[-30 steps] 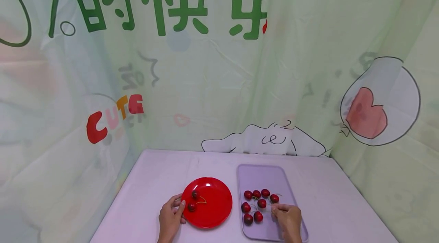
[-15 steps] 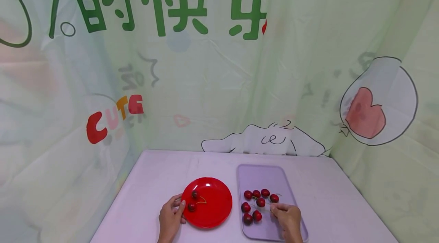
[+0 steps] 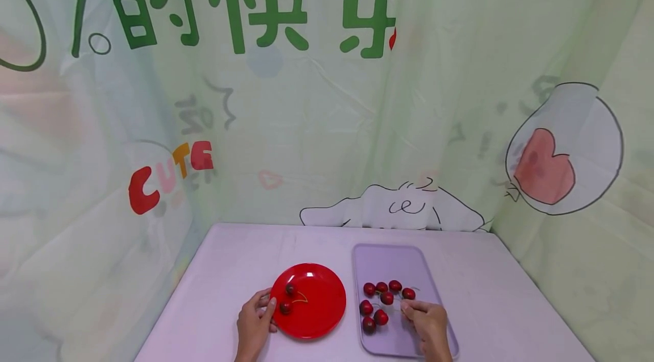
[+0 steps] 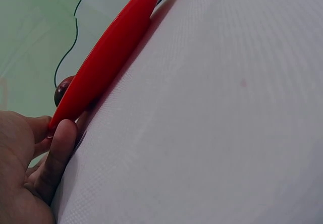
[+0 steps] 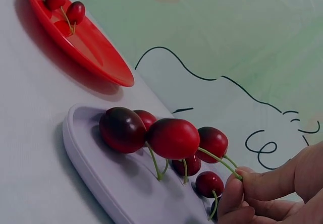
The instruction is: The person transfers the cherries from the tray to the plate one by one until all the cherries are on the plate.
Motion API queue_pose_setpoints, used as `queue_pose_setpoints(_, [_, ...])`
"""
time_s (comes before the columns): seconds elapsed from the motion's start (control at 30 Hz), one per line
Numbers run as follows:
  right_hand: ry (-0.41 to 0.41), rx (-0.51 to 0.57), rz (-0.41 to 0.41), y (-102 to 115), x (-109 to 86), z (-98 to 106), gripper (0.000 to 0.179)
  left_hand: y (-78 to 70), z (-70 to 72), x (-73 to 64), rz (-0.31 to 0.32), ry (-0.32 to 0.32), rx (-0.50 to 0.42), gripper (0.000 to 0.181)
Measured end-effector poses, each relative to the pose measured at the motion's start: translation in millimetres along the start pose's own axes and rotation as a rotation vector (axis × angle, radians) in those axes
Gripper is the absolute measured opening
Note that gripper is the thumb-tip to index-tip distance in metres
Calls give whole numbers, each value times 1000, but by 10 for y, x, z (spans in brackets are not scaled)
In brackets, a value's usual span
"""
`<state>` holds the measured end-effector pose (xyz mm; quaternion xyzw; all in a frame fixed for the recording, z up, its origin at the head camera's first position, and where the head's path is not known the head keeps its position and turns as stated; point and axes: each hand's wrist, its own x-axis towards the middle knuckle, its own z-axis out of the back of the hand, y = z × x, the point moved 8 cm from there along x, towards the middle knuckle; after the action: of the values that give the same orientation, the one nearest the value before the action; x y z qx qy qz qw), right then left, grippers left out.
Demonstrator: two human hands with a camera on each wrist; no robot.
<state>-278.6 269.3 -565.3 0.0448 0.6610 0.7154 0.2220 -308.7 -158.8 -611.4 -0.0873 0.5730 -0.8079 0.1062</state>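
Observation:
My left hand (image 3: pixel 252 319) pinches the left rim of a red plate (image 3: pixel 327 308), thumb over the edge and fingers below, as the left wrist view also shows. Two dark red cherries (image 5: pixel 75 12) with joined stems lie on the plate near that hand. Over a light purple tray, my right hand (image 3: pixel 429 325) pinches the green stems of a pair of cherries (image 5: pixel 174 138) between thumb and fingertips. The pair's fruits hang to the left of the fingers, among several other cherries (image 3: pixel 369 289) on the tray.
The purple tray (image 3: pixel 388 260) lies right of the plate on a pale tablecloth (image 3: pixel 490 294). A printed curtain (image 3: pixel 327 123) with green characters and drawings encloses the table at the back and sides.
My right hand has shifted slightly left and up, and the pinched cherry pair has moved with it. My left hand and the plate stay in place.

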Motion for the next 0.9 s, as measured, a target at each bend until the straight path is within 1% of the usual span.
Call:
queue_pose_setpoints(0.27, [13, 17, 17, -18, 44, -52, 14, 23, -9, 8, 7, -7, 1, 40])
queue_pose_setpoints(0.47, [11, 22, -15, -91, 93, -60, 12, 29, -16, 0, 6, -14, 6, 39])
queue_pose_setpoints(0.63, [12, 49, -18, -60, 64, -80, 11, 27, -27, 1, -1, -9, 11, 40])
queue_pose_setpoints(0.9, [36, 58, 3, 35, 30, -179, 18, 22, -14, 23, -4, -12, 4, 39])
